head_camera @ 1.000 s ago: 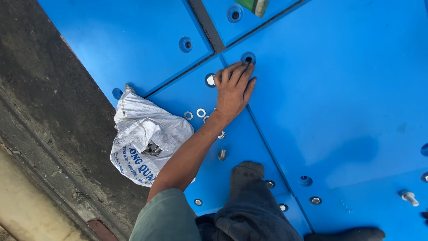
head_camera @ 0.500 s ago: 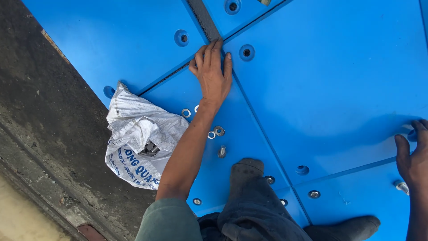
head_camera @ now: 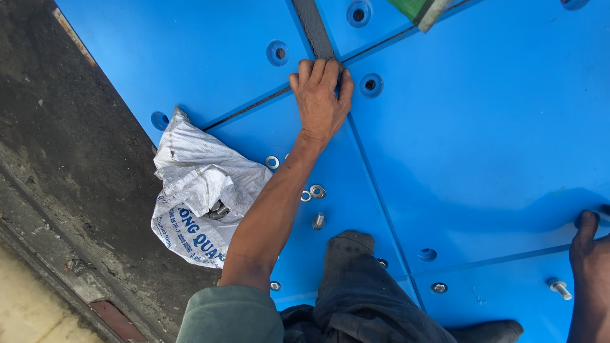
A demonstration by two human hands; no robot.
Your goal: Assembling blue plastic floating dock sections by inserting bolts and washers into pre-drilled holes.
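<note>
— Where's the sack?
— The white woven sack (head_camera: 200, 197) with blue print lies crumpled at the left edge of the smooth blue panels (head_camera: 476, 146), beside rough dark concrete (head_camera: 70, 165); metal parts show in its mouth.
— And the hands?
— The left hand (head_camera: 321, 98) lies flat, fingers released, on the dark seam (head_camera: 312, 32) at the far side. Steel washers (head_camera: 311, 192) and a bolt (head_camera: 318, 220) lie loose nearer. The right hand (head_camera: 591, 257) rests at the right edge; I cannot tell its grip.
</note>
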